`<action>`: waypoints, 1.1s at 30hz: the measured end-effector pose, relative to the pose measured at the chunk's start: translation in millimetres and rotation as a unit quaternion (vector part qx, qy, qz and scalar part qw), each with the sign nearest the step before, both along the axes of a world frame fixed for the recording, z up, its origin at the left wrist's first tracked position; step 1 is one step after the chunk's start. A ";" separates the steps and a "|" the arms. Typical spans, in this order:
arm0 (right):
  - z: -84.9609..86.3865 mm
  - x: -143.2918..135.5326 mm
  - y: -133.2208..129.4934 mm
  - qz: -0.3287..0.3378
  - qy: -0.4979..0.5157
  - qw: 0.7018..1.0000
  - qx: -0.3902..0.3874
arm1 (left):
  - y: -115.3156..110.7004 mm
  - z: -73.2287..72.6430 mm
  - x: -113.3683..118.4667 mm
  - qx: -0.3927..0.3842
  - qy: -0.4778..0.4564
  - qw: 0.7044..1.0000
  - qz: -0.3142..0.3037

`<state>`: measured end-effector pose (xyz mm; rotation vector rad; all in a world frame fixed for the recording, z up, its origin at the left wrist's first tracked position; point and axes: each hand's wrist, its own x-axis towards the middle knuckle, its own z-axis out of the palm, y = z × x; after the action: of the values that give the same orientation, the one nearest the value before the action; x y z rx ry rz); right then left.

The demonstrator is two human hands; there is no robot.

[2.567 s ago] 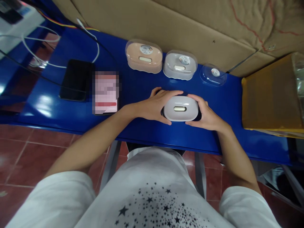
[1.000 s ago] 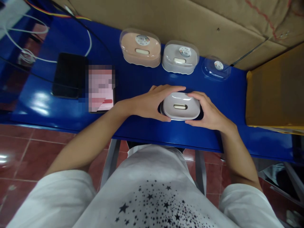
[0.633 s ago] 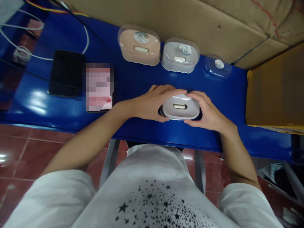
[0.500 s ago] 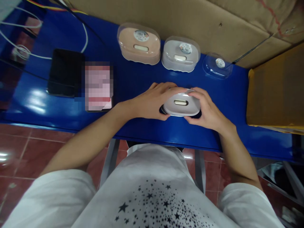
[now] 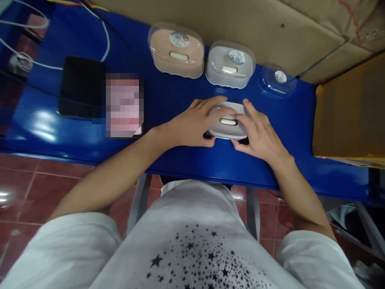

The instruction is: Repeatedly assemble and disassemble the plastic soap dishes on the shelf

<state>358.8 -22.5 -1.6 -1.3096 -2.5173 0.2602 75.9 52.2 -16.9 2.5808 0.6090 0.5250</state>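
Observation:
A light grey oval box (image 5: 227,131) sits on the blue table between my hands, with a long white piece in a slot in the middle of its top. My left hand (image 5: 195,122) holds its left end, thumb at the near edge and index finger reaching across the top. At the right end is my right hand (image 5: 258,134), its thumb low at the near side, the index finger bent over the top close to the white piece and another finger at the far edge. My fingers hide parts of both ends.
Behind stand a peach box (image 5: 176,66) and a grey box (image 5: 222,76) under clear covers, beside a loose clear cover (image 5: 272,82). To the left lie a black device (image 5: 80,88) and a blurred-out screen (image 5: 124,106) with cables. Cardboard cartons (image 5: 349,116) border the right and back.
Both index fingers have moved from the far rim inward over the top of the box, nearer the white piece. The whole view has shifted slightly.

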 end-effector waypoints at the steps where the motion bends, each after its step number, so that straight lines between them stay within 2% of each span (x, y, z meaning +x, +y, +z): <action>1: -1.1 0.0 0.7 0.004 -0.002 1.000 -0.001 | 0.5 -1.3 0.0 0.000 -0.001 1.000 0.000; 5: -4.3 0.8 3.4 0.015 0.008 1.000 -0.017 | 2.0 -3.8 -0.4 -0.007 -0.015 1.000 -0.004; 10: -4.0 8.2 6.7 0.005 0.024 0.998 -0.050 | 4.0 0.2 -2.7 -0.037 -0.024 0.999 -0.010; 13: -5.8 15.1 8.1 -0.015 0.033 0.999 -0.035 | 5.9 2.0 -5.1 -0.047 -0.018 0.999 0.015; 18: -9.7 20.1 11.9 -0.051 0.054 0.997 -0.023 | 7.2 4.2 -5.4 -0.014 0.007 0.999 0.050; 22: -4.4 34.5 26.1 -0.055 0.065 0.996 -0.025 | 5.9 8.7 -2.7 0.011 0.020 0.997 0.078; 25: -0.3 60.8 41.6 -0.124 0.046 0.991 0.021 | 2.9 11.8 0.3 0.037 0.029 0.993 0.105; 28: -3.0 88.2 52.1 -0.208 -0.027 0.977 0.050 | -2.2 13.9 6.0 0.082 0.034 0.986 0.140; 33: -9.8 110.1 50.5 -0.247 -0.055 0.965 0.068 | -7.5 16.4 21.3 0.102 0.040 0.981 0.159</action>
<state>468.9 28.0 -11.4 -1.8715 -2.1473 -0.0958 97.2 44.7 -0.6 2.7214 1.0564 0.6154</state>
